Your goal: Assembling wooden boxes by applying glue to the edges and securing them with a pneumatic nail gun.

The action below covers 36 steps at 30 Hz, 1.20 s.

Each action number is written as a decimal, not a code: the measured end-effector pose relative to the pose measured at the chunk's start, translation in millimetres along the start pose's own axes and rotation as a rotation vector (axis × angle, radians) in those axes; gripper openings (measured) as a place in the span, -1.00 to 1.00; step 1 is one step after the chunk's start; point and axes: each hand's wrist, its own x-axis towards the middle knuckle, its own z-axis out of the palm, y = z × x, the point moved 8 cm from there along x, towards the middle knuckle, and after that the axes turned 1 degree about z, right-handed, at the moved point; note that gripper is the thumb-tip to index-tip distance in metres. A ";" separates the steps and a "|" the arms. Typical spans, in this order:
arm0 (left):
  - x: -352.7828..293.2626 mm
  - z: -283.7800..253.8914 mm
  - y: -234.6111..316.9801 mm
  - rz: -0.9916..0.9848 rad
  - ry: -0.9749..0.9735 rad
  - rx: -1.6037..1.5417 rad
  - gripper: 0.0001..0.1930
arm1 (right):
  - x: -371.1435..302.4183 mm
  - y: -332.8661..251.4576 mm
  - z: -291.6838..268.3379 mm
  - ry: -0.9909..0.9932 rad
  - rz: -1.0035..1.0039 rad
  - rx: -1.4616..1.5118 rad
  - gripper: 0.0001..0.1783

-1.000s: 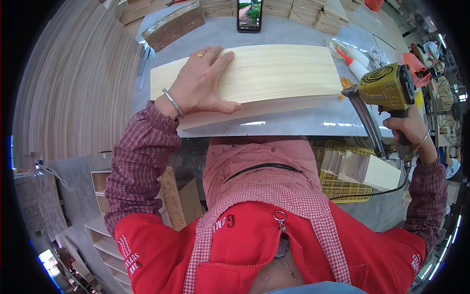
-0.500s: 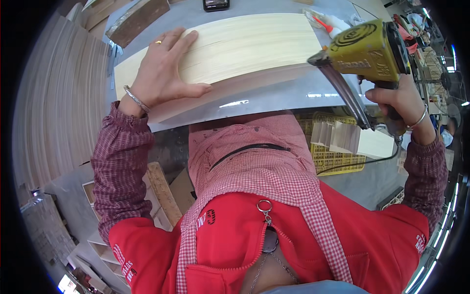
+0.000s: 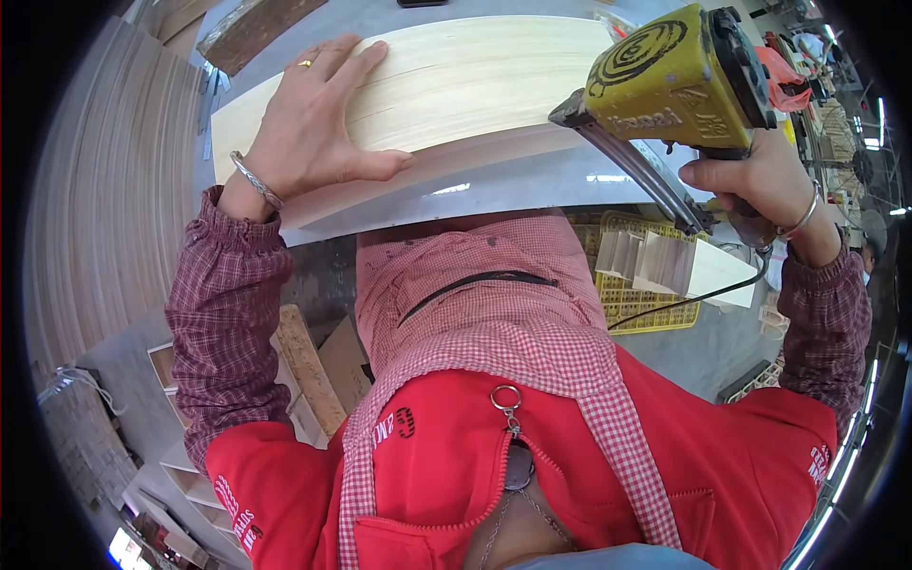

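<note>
A pale wooden board (image 3: 475,81) lies across the metal-topped table, its long near side facing me. My left hand (image 3: 318,128) rests spread on the board's left part, thumb pointing right along the near edge. In my right hand (image 3: 760,180) is a yellow nail gun (image 3: 655,81), gripped by its handle. The gun's nose is at the near edge of the board, toward its right end; whether it touches the wood I cannot tell. Its dark magazine (image 3: 646,176) slants down toward me, and a black hose (image 3: 693,302) runs from the handle.
A tall stack of thin boards (image 3: 109,190) stands at the left. A wooden block (image 3: 252,33) lies on the far left of the table (image 3: 456,199). Below the table's right side, a yellow plastic crate (image 3: 655,318) carries wooden pieces (image 3: 655,261). Wooden boxes (image 3: 195,484) stand low at the left.
My right hand has brought the nail gun leftward, its nose now over the board's near edge. My left hand stays spread on the board; the whole view has shifted slightly.
</note>
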 end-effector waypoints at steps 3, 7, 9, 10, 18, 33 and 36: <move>2.0 -0.2 3.3 -0.005 -0.003 0.008 -0.02 | -0.7 1.3 -0.2 0.003 0.004 0.008 -0.56; 4.4 1.3 5.1 0.003 0.003 0.012 -0.01 | -1.6 1.7 -3.1 0.015 -0.002 -0.016 -0.54; 5.3 3.1 4.8 0.018 0.003 0.022 -0.02 | -0.3 1.2 -3.9 0.023 0.012 -0.049 -0.54; 6.6 3.6 5.6 0.018 0.003 0.020 -0.02 | 0.1 2.8 -6.5 0.027 0.019 -0.063 -0.54; 9.7 -2.4 14.9 0.036 0.033 0.033 -0.04 | 5.6 -7.0 -13.8 0.009 -0.045 -0.066 -0.65; 3.3 -4.1 10.7 -0.027 -0.023 -0.059 0.00 | 92.8 -67.8 -19.3 -0.049 -0.207 -0.183 -0.83; 4.6 -3.8 9.7 -0.032 -0.027 -0.066 0.00 | 98.8 -69.0 -17.5 -0.065 -0.224 -0.191 -0.82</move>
